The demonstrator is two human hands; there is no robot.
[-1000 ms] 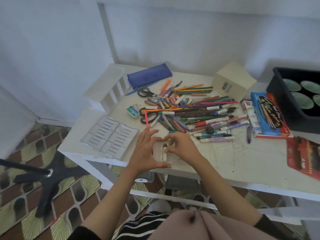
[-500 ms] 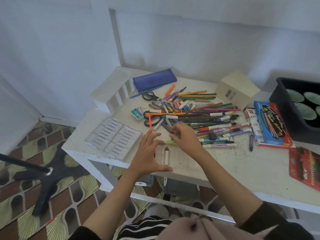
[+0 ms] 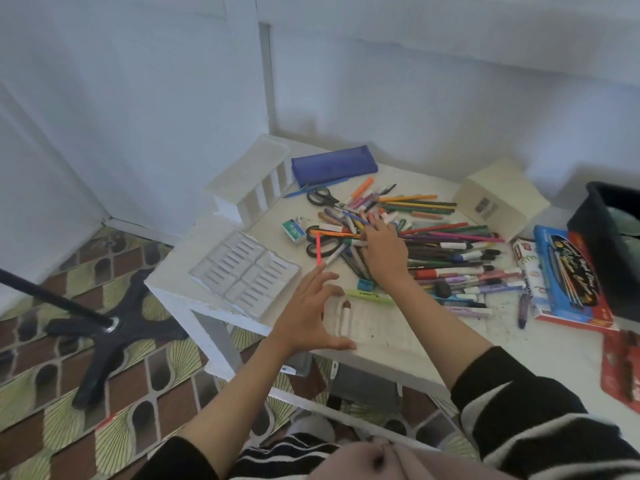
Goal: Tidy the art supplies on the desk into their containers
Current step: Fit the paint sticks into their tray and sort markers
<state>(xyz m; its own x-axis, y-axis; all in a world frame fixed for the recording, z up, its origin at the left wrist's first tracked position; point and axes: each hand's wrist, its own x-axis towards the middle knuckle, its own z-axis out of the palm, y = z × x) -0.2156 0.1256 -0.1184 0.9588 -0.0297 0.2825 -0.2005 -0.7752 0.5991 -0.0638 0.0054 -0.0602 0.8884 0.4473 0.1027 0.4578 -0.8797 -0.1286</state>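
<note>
Since half a second ago the right hand [image 3: 382, 252] has reached from the tray [image 3: 377, 327] to the pen pile [image 3: 433, 244] at 12 o'clock, fingers flat on it; whether it grasps anything I cannot tell. Left hand [image 3: 308, 313], grip released, steadies the tray, holding one crayon [image 3: 345, 318]. Most remains loose. Scissors [image 3: 320, 237] lie tangled at 11.

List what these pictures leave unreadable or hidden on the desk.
- Head view: whether the right hand grips a pen; its fingers are buried in the pen pile.
- Black bin: contents cut off by the right edge.
- Red pack: cropped, blurred.
- Cream box label: too small to read.
</note>
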